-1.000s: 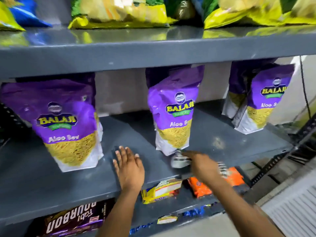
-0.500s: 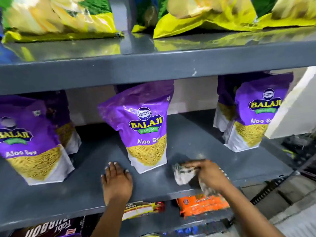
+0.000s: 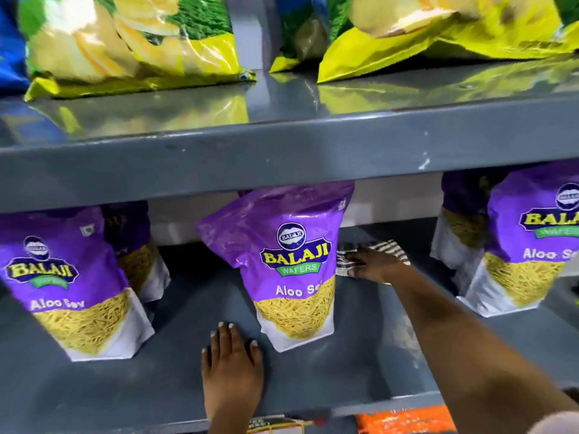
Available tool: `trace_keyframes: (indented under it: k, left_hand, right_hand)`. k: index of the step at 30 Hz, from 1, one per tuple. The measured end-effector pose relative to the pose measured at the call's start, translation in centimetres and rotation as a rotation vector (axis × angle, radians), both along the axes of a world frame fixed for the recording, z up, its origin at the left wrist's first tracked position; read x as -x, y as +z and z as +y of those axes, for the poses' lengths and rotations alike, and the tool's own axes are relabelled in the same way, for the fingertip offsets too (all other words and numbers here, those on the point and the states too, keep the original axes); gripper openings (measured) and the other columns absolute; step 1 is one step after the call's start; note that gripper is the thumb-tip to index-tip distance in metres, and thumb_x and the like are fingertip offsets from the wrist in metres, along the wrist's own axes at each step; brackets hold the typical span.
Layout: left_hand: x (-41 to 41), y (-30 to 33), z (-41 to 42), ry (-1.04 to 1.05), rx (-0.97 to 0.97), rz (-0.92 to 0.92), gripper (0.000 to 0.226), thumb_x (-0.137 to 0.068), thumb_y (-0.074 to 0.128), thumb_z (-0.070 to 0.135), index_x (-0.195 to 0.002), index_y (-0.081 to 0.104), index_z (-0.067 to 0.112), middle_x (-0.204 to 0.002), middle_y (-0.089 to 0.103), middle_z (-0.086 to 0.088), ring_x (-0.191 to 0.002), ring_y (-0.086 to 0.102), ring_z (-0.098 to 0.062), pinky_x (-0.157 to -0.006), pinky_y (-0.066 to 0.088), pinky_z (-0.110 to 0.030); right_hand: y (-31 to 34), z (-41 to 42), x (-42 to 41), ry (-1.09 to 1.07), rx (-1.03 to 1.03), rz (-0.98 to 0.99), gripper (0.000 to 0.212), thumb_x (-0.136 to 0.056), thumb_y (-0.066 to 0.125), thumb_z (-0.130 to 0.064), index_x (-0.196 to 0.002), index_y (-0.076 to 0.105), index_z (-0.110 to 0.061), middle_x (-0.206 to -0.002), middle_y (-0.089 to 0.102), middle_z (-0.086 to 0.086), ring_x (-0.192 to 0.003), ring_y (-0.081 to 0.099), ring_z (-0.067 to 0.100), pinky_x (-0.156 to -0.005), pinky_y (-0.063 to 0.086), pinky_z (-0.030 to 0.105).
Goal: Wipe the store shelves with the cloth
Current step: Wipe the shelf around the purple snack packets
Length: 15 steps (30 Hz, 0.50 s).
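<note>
Toward the left end of the grey middle shelf (image 3: pixel 360 364), a purple snack bag (image 3: pixel 65 283) stands upright with another half hidden behind it; nothing threatens them for now. The left hand (image 3: pixel 233 364) lies flat near the shelf's front edge, fingers spread and holding nothing, just beside the lower left corner of the middle bag (image 3: pixel 288 270). That bag leans a little and its base is narrow, so a nudge from this bracing hand could slide or topple it.

To the right of the middle bag, the right hand (image 3: pixel 374 264) reaches deep toward the shelf's back edge and presses the striped cloth (image 3: pixel 369 252) flat against the shelf, fingers laid over it rather than curled round it. The cloth's left end nearly touches the bag's side. A sweep leftward would likely push the bag over or drag it along; the forearm, crossing the shelf on a slant, could also catch it on the way out.

Further right, the right-hand bags (image 3: pixel 526 255) stand near the elbow's path, and a wide stroke toward that end may knock them. Dust behind each bag would likely be missed unless they are shifted.
</note>
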<state>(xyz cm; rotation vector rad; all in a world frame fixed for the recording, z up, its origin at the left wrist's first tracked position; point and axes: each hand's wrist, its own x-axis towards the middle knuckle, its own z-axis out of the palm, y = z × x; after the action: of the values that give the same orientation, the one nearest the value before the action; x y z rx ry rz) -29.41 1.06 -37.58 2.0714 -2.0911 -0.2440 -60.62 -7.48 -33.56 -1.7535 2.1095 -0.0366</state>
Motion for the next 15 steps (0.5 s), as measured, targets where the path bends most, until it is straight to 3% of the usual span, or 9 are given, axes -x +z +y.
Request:
trace_keyframes:
  k: [4, 8, 12, 15]
  left_hand:
    - [-0.1, 0.2, 0.3, -0.007, -0.001, 0.029, 0.063, -0.075, 0.03, 0.037, -0.108, 0.063, -0.006, -0.114, 0.065, -0.025, -0.104, 0.062, -0.041, -0.084, 0.05, -0.056]
    - [-0.1, 0.4, 0.6, -0.002, 0.029, 0.078, 0.07, -0.076, 0.022, 0.04, -0.116, 0.057, -0.006, -0.124, 0.059, -0.025, -0.115, 0.055, -0.041, -0.095, 0.043, -0.055]
    - [-0.2, 0.6, 1.0, -0.008, 0.047, 0.081, 0.067, -0.079, 0.024, 0.037, -0.118, 0.054, -0.009, -0.126, 0.056, -0.029, -0.117, 0.052, -0.044, -0.097, 0.04, -0.057]
    - [-0.5, 0.7, 1.1, -0.015, 0.058, 0.076, 0.058, -0.089, 0.029, 0.032, -0.133, 0.038, -0.003, -0.143, 0.039, -0.023, -0.134, 0.034, -0.037, -0.111, 0.025, -0.05]
  right_hand:
    - [-0.1, 3.0, -0.4, -0.033, 0.002, -0.074, 0.047, -0.081, 0.061, -0.029, -0.125, 0.049, -0.038, -0.15, 0.033, -0.002, -0.13, 0.041, 0.027, -0.111, 0.032, 0.042]
    - [-1.4, 8.2, -0.8, -0.031, 0.16, -0.182, 0.043, -0.073, 0.062, -0.013, -0.104, 0.064, -0.042, -0.137, 0.052, -0.01, -0.126, 0.048, 0.018, -0.108, 0.036, 0.035]
    - [-2.0, 14.2, -1.1, -0.003, 0.171, -0.215, 0.071, -0.069, 0.049, 0.003, -0.069, 0.053, -0.068, -0.125, 0.052, -0.022, -0.123, 0.046, 0.005, -0.107, 0.036, 0.034]
    - [0.2, 16.5, -1.1, -0.009, -0.004, -0.335, 0.077, -0.063, 0.039, 0.012, -0.055, 0.057, -0.063, -0.111, 0.056, -0.019, -0.118, 0.052, 0.007, -0.104, 0.041, 0.03]
